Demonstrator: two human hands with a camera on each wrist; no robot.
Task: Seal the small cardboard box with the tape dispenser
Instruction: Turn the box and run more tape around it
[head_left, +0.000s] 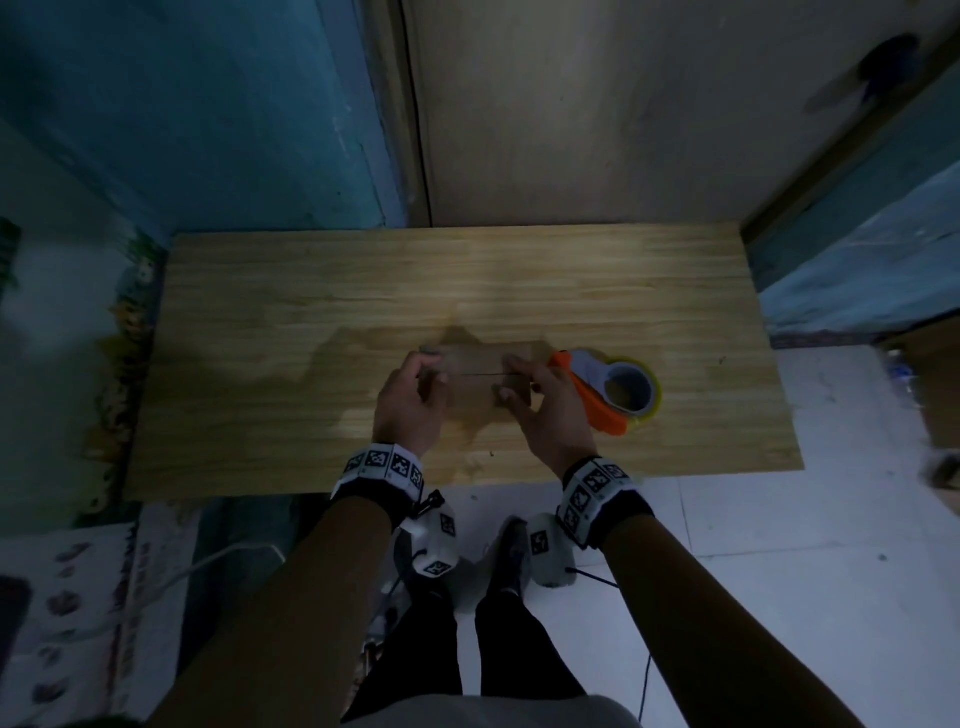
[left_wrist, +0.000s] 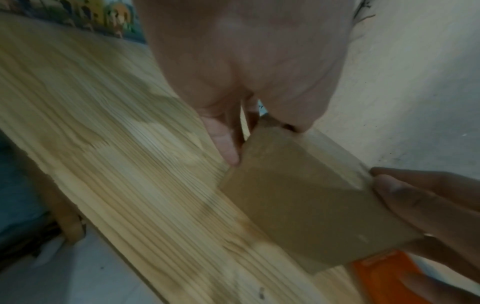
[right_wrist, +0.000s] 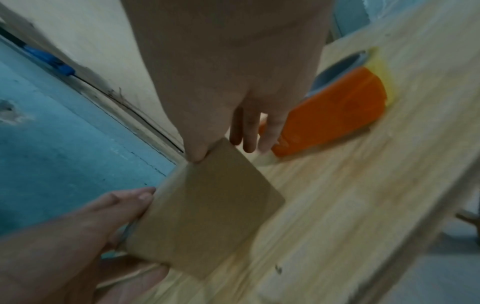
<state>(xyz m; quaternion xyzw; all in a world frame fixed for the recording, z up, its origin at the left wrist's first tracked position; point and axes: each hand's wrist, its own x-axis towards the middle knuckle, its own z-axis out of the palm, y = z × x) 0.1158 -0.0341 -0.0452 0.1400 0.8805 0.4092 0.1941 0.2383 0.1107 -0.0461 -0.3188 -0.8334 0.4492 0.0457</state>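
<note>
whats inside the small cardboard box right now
Cannot be seen: the small cardboard box has its flaps closed, showing only a dark seam. The left hand and right hand hold its ends. No tape is visible on it.

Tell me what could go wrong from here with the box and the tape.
Both the left hand and the right hand grip the box at its ends, so letting go to reach the tape dispenser may let the flaps spring open. The dispenser lies close beside the right hand and could get knocked.
</note>
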